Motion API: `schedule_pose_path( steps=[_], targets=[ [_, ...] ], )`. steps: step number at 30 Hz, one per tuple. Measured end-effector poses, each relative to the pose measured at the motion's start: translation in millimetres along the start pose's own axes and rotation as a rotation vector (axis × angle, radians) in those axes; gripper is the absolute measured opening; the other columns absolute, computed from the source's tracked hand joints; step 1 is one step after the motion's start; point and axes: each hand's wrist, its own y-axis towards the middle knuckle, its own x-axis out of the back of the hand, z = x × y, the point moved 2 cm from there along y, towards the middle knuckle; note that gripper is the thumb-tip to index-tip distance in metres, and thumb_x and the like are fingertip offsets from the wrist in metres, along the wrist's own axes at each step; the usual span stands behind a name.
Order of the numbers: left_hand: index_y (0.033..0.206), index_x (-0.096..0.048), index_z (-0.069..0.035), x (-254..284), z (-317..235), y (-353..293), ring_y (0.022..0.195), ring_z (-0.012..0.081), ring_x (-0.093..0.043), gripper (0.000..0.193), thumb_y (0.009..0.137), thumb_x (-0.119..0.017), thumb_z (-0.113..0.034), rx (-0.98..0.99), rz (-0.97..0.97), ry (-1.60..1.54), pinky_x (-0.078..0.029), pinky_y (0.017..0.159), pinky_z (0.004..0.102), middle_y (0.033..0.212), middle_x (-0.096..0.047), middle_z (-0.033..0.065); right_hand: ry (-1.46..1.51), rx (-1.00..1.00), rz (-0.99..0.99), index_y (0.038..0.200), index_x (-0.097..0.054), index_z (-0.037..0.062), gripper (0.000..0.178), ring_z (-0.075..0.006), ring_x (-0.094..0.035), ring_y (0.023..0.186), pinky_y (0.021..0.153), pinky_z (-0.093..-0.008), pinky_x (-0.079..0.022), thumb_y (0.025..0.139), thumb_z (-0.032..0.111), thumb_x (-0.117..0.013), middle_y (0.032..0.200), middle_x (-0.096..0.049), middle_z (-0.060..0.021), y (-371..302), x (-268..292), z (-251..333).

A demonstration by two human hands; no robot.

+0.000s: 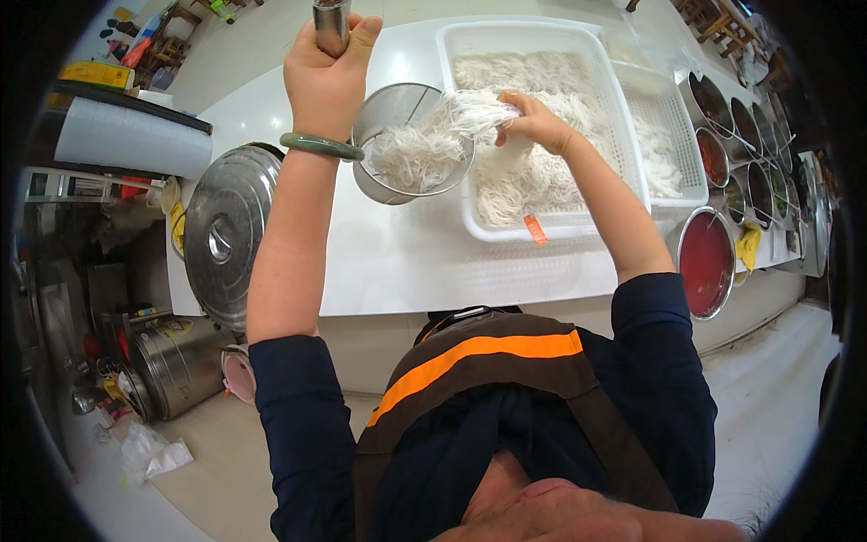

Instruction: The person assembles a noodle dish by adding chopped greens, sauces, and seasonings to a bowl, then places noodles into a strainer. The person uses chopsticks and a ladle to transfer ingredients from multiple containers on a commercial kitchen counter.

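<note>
My left hand (332,77) is wrapped round a metal tube-shaped handle (331,25), and a green bangle circles that wrist. Just right of the wrist is a deep metal mesh strainer (370,185), seemingly on the same handle, though the join is hidden. A loose heap of white rice noodles (417,155) lies in it. Over its right rim, my right hand (539,124) pinches a bundle of noodles (479,114), whose strands run down to that heap. Beneath this hand sits a large white plastic basket (635,172), with more noodles spread across its bottom.
A smaller white basket (694,163) with noodles adjoins on the right. Beyond it stand several metal pots and a pot of red liquid (707,262). A round metal lid (226,230) leans at the left of the white table (397,271). An orange tag (535,229) hangs on the large basket.
</note>
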Motion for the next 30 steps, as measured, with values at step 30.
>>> schedule_pose_path(
  steps=[30],
  targets=[
    [0.085,-0.058,-0.005,40,42,-73,0.058,0.0078,-0.047,0.016,0.084,-0.069,-0.016,0.172,-0.131,-0.208,-0.039,0.054,0.0212,0.069,-0.054,-0.001,-0.743,0.524,-0.436,0.113,-0.056,0.0037,0.059,-0.0348,-0.057,0.084,0.08,-0.0431,-0.041,0.084,0.055,-0.048,0.09,-0.061,-0.0187,-10,-106,-7]
  ],
)
